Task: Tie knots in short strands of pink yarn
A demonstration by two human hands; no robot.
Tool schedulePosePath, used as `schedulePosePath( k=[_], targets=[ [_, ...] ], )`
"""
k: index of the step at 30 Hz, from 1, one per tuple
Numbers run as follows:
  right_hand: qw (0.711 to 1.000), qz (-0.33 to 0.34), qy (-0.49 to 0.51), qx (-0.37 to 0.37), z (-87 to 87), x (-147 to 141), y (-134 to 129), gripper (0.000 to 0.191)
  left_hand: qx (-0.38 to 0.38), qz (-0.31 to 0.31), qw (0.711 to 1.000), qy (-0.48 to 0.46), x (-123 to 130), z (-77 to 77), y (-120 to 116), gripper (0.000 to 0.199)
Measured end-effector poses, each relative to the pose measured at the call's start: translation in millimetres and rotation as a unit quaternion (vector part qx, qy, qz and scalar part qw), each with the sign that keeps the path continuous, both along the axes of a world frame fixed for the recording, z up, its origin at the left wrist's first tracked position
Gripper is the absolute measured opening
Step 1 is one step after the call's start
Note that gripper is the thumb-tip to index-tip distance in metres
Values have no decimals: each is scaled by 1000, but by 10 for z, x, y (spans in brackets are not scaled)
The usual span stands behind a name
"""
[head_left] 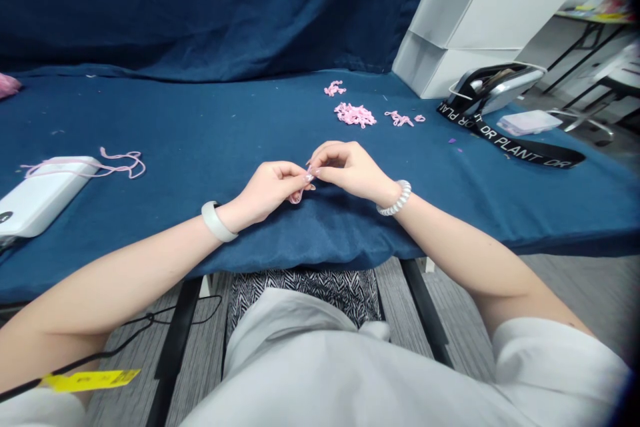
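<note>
My left hand (273, 191) and my right hand (350, 170) meet fingertip to fingertip over the front edge of the blue cloth. Both are closed in a pinch. A small pink piece (296, 197) shows under the fingers of my left hand, which grips it. What my right fingertips hold is too small to make out. Beyond my hands lies a pile of pink loops (355, 115), with a smaller cluster (335, 88) behind it. To its right are more pink pieces (399, 119) and a single loop (420, 118).
On the left, a pink cord (123, 163) lies partly across a white device (47, 193). At the right are a black pouch (493, 90), a lettered black strap (520, 147) and a flat clear box (530, 122). White boxes (470, 13) stand behind.
</note>
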State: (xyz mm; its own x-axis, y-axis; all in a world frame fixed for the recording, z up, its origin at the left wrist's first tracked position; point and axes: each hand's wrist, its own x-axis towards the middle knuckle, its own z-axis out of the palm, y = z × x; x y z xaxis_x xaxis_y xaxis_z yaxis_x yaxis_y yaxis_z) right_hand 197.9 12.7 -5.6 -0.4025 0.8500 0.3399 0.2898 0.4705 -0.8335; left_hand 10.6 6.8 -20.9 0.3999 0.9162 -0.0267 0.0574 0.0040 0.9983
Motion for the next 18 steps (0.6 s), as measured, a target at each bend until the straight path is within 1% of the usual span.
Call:
schedulePosePath(
  k=[5, 11, 18],
  targets=[
    [1000, -19, -8, 5, -23, -11, 1, 9, -3, 4, 1000, 3, 11, 2, -7, 26],
    [999, -35, -7, -13, -40, -37, -3, 9, -14, 4, 1000, -5, 12, 5, -12, 25],
    [1000, -16, -14, -17, -4, -35, -19, 8, -13, 5, 1000, -4, 14, -14, -3, 20]
  ],
)
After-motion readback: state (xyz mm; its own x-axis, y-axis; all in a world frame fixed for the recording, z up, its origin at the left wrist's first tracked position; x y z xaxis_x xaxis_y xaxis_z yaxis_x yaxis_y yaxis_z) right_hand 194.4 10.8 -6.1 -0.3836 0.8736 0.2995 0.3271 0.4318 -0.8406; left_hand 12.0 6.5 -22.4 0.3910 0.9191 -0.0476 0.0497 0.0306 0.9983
